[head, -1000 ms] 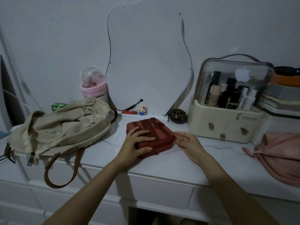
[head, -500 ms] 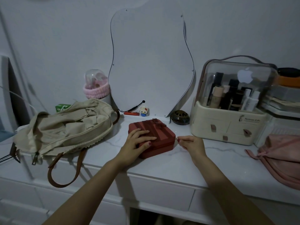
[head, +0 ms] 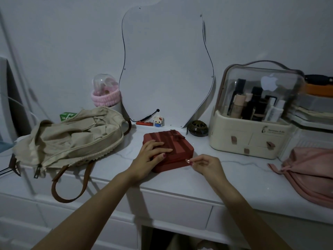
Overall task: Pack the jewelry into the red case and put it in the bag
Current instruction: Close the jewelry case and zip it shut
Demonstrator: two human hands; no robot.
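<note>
At the far left of the dresser (head: 234,179) lay the bag (head: 72,139), slumped on its side with its zip mouth gaping toward the front edge and one brown strap hanging over it. It sat just left of the case (head: 182,150), near but apart.

The case rested flat near the middle of the top, turned so one corner pointed toward the person. Its lid looked closed, so I took the jewelry to be inside already, though none showed. The left hand (head: 149,157) lay spread on the lid's near left part, fingers fairly straight and pressing down, as if steadying it.

Just right of that, at the case's front right side, the right hand (head: 205,164) pinched a small metal zip pull (head: 187,161) between thumb and fingertip. The pull sat against the side seam, close to the near corner. That was the relation that mattered: the seam ran leftward from the pull toward the left wrist, so any further pull would probably follow the case's edge, with the left hand bracing. Whether the zip was closing or nearly shut I could not tell.

For the lift toward the bag, the left hand was the nearer one.
</note>
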